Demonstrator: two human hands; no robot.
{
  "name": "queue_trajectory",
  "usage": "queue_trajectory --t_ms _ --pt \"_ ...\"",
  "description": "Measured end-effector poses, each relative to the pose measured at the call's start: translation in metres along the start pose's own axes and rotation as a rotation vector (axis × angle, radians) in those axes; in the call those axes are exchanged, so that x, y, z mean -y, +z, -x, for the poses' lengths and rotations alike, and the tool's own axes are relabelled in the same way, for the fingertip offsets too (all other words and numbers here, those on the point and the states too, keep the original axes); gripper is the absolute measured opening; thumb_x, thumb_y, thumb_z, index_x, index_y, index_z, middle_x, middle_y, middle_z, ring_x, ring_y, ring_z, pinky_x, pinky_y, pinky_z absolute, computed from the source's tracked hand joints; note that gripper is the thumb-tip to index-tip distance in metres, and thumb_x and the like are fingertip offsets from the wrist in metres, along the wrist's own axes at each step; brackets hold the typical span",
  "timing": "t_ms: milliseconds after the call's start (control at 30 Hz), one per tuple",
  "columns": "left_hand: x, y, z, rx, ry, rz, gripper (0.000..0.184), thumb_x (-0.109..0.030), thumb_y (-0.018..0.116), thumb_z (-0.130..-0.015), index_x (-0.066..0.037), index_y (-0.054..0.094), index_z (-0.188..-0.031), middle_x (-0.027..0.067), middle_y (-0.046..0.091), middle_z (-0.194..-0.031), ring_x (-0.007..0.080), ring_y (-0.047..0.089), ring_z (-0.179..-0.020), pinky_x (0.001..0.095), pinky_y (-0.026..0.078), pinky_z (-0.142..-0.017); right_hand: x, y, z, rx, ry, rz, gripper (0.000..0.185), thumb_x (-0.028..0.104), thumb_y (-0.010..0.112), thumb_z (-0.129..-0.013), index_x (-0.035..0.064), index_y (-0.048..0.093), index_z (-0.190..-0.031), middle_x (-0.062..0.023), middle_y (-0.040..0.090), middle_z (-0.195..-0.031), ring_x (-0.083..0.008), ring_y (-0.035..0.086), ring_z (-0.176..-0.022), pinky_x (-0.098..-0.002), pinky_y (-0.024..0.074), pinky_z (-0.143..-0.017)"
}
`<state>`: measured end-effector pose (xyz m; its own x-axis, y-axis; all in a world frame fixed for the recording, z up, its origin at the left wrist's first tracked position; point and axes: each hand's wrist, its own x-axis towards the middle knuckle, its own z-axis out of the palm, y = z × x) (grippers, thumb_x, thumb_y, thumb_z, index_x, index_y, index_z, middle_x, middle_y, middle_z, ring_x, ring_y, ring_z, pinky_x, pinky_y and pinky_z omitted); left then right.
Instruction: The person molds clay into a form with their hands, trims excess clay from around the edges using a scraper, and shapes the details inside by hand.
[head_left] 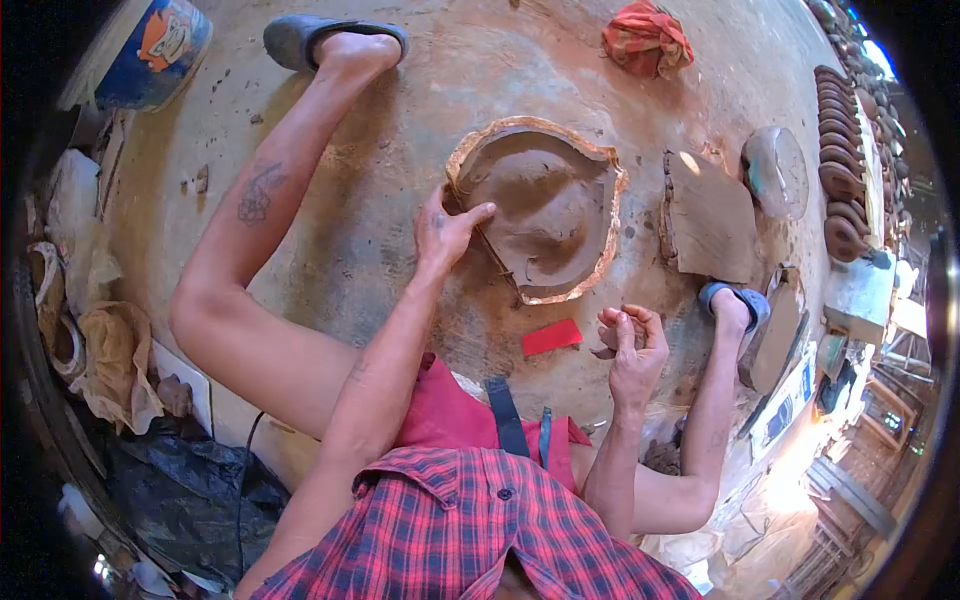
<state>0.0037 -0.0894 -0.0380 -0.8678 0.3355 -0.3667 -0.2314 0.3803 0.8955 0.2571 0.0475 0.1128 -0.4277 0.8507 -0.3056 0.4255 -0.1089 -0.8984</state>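
Observation:
My left hand (440, 235) grips the left rim of a plaster-like mould (618, 195), its thumb stretched over the edge and its other fingers largely hidden. Grey-brown wet clay (540, 205) lines the inside of the mould, with raised, rounded shapes in it. My right hand (637, 358) is raised off the floor, below and right of the mould. Its fingers are curled together near the thumb; a small brownish bit shows beside them, too unclear to name. A flat red piece (551, 337) lies on the floor between the mould and my right hand.
Right of the mould lies a clay slab (710, 215), with a rounded, plastic-covered lump (775, 172) beyond it. A crumpled red cloth (648, 40) is at the top. A blue bucket (155, 55) stands top left. Several ring-shaped clay pieces (840, 140) line the right side.

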Motion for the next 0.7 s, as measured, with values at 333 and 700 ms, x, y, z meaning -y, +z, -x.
queue_trajectory --t_ms 333,700 --pt "-0.001 -0.002 -0.015 -0.041 -0.123 -0.034 0.069 -0.044 0.092 -0.073 0.000 0.071 -0.123 0.0178 0.077 -0.115 0.0308 0.072 -0.107 0.0407 0.054 -0.096 -0.023 -0.003 0.008 0.086 0.034 0.064 0.019 0.020 0.069 -0.104 0.0013 0.067 -0.110 -0.0032 0.069 -0.077 -0.0096 0.067 -0.070 -0.0261 0.0546 -0.065" --pt "-0.012 -0.002 -0.016 -0.144 0.015 -0.240 0.066 -0.060 0.083 -0.079 -0.005 0.076 -0.115 0.0192 0.077 -0.105 0.0358 0.073 -0.099 0.0474 0.056 -0.088 -0.053 -0.014 0.004 -0.100 -0.153 0.242 0.058 0.056 0.055 -0.107 0.0042 0.056 -0.081 0.0012 0.046 -0.064 -0.0092 0.045 -0.063 -0.0284 0.0372 -0.058"
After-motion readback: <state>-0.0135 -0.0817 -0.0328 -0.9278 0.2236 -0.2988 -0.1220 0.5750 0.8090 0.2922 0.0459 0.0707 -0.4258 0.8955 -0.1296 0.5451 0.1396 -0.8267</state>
